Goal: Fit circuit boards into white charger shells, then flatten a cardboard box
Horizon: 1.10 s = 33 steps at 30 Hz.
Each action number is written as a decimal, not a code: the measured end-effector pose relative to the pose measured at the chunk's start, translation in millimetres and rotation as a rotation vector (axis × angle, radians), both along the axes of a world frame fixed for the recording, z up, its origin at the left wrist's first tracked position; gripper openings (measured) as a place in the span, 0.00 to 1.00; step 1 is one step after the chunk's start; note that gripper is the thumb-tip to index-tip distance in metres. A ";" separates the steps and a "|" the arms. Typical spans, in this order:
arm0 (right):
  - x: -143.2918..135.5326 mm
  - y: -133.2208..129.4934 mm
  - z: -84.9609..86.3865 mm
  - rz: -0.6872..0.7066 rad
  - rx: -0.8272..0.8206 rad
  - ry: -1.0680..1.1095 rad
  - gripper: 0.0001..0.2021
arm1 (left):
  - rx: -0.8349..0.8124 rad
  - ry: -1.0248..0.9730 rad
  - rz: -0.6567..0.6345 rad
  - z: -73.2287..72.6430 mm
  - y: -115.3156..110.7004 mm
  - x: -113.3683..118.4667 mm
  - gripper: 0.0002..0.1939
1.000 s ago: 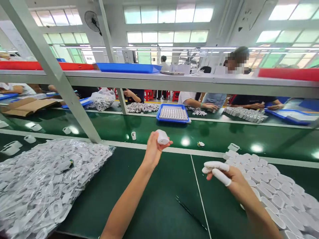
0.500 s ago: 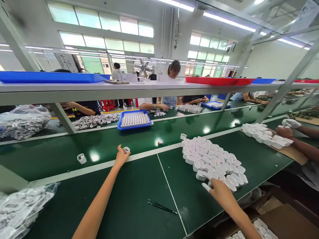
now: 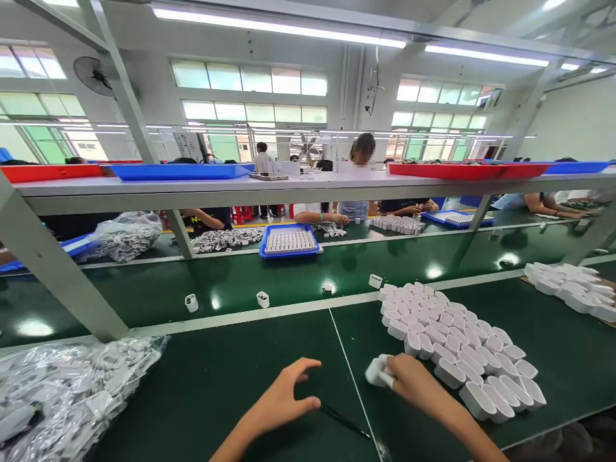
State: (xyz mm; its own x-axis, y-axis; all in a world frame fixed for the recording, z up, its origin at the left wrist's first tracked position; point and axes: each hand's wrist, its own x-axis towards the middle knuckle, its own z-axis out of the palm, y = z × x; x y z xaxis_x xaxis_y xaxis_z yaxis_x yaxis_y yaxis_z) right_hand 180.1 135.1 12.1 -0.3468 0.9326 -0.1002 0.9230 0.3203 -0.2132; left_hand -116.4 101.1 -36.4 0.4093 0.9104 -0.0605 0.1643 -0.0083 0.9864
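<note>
"What are the hands doing?"

"The right hand (image 3: 407, 380) grasps a small white rounded plastic housing (image 3: 373, 372), its fingers bent round it above the dark green worktop (image 3: 206, 398). The left hand (image 3: 282, 399) is released, thumb and forefinger parted in a curve"

"And where is that housing?"

"Just right of the thin white line (image 3: 353, 371) across the worktop, between the left hand and a large cluster of white oval open-topped plastic cups (image 3: 450, 337). Those cups stand packed side by side, many touching"

"Anything close to the left hand?"

"A pair of slim black tweezers (image 3: 345, 421) lies slantwise beside the thumb; I can't tell whether they touch. Farther left, a clear plastic bag (image 3: 153, 346) spreads over a heap of flat white plastic parts (image 3: 72, 391)"

"What is on the shiny green strip beyond the worktop's pale edge?"

"On that strip (image 3: 283, 277) stand three white housings: a left one (image 3: 191, 303), a middle one (image 3: 262, 299) and a right one (image 3: 375, 281), well apart. A small dark-and-white piece (image 3: 326, 289), too small to make out, lies between the last two. Past it, a blue rectangular plastic tray (image 3: 314, 250) holds rows of little pale parts (image 3: 289, 240)"
</note>
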 end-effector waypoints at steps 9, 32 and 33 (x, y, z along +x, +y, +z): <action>-142.5 86.7 29.3 0.624 -0.331 0.144 0.12 | -0.292 -0.461 0.023 -38.5 6.6 13.6 0.20; -157.8 155.2 -31.5 0.248 0.074 -0.242 0.11 | -0.006 -0.389 0.228 -59.5 20.1 17.8 0.17; -156.8 153.2 -31.4 0.254 0.072 -0.233 0.10 | 0.004 -0.374 0.218 -58.7 19.6 17.2 0.16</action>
State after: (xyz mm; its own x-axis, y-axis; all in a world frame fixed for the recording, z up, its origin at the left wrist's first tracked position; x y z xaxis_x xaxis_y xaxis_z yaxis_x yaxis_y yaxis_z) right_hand 23.3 288.2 -19.3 -0.5442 0.8270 -0.1410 0.8331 0.5526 0.0256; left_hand -99.2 120.7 -95.1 0.2003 0.9779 0.0596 -0.2065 -0.0174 0.9783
